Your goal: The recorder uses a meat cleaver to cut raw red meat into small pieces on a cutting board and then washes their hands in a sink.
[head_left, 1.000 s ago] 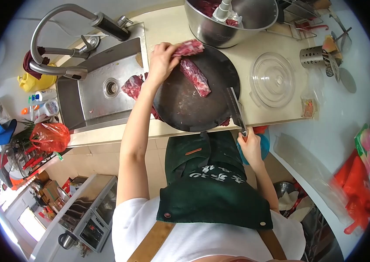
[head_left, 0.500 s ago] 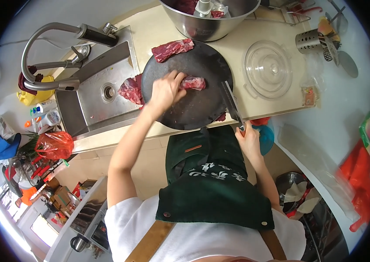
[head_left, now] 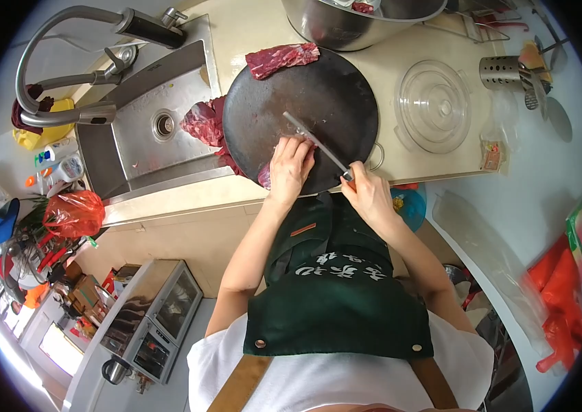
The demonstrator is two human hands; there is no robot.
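Observation:
A round dark cutting board (head_left: 339, 86) lies on the counter. My left hand (head_left: 291, 167) presses down near the board's front edge, fingers curled over a piece of red meat (head_left: 264, 176) that pokes out to the left and is mostly hidden beneath the hand. In my right hand (head_left: 369, 194) is the handle of a kitchen knife (head_left: 317, 145). Its blade, seen nearly edge-on, slants up and left, close beside my left fingertips. Another slab of raw meat (head_left: 281, 60) rests on the board's far edge. More meat (head_left: 203, 123) sits left of the board, by the sink.
A steel sink (head_left: 136, 152) with a tall faucet (head_left: 75, 113) is on the left. Behind the board stands a big steel pot (head_left: 346, 29). To the right are a clear plastic lid (head_left: 433, 106) and a metal utensil holder (head_left: 500, 73).
My left hand has brought the meat piece from mid-board toward the front edge. My right hand has swung the knife leftward over the board, beside the left hand. The view has shifted slightly.

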